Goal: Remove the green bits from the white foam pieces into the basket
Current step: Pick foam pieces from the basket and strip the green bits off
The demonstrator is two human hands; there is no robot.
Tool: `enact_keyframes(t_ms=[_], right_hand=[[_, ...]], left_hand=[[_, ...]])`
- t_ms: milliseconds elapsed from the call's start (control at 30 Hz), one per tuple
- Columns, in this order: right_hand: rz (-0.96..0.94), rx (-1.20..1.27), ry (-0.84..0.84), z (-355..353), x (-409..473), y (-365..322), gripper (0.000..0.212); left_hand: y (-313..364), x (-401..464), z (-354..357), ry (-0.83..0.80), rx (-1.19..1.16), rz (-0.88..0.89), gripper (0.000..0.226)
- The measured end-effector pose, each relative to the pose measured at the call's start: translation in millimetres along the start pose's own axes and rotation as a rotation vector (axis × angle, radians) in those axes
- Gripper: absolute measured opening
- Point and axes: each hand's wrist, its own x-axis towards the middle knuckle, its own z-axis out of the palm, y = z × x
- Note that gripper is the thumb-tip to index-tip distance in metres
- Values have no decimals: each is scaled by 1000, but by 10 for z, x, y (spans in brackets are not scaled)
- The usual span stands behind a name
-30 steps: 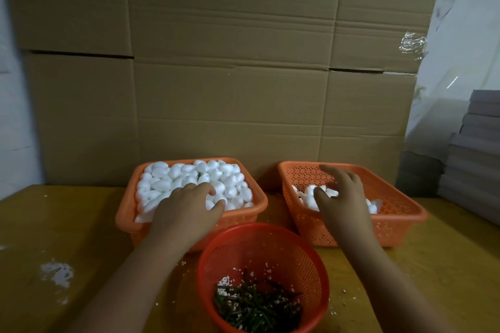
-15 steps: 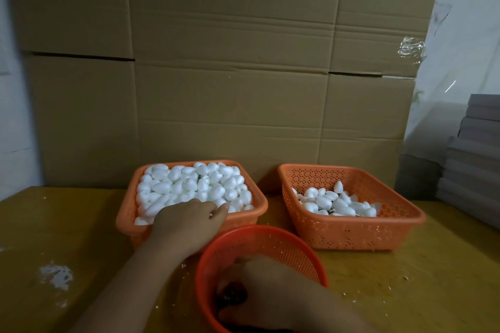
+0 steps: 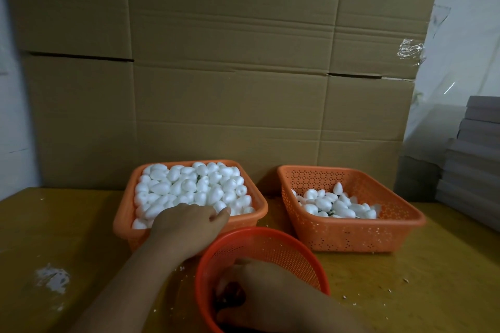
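While the left hand (image 3: 186, 227) was laid with curled fingers on white foam pieces (image 3: 189, 189) in the ten o'clock tray (image 3: 121, 222), presumably for the next pick, the right hand (image 3: 267, 295) was lowered inside the round basket (image 3: 270, 240) at six o'clock; its finger state and the green bits could not be told.

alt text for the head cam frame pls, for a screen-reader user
A person's right hand reaches down into a round red basket at the near table edge, while the left hand rests on white foam pieces heaped in the left orange tray. A right orange tray holds fewer pieces; cardboard boxes stand behind.
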Motion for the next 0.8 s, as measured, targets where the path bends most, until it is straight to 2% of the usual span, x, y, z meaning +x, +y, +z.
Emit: enact_keyframes(t_ms=[133,367,433,533,633,733,800], right_hand=[[-5,3,16,-21,12,20,25],[-4,-6,11,-1,20,11,25],[-5,-4,9,9,19,11,26],[-7,-14,10,8,14,-1,26],[-2,-5,19,-18,14,10,26],[-15,4,29,-13,-5,16,25],[-17,-11,39,-16,33,20,27]], left_hand=[[-7,7,-7,-51,63,13,48],[22,-4,-32,-26,-21,-36,44],[15,-4,-37,29,-83,-59,42],[36,-29,-46,167,-180,-75,28],[107,-62,-48,341,-428,-6,11],[268,-88,-74,403,-823,126,26],[415,-129,-73,382,-948,218,37]])
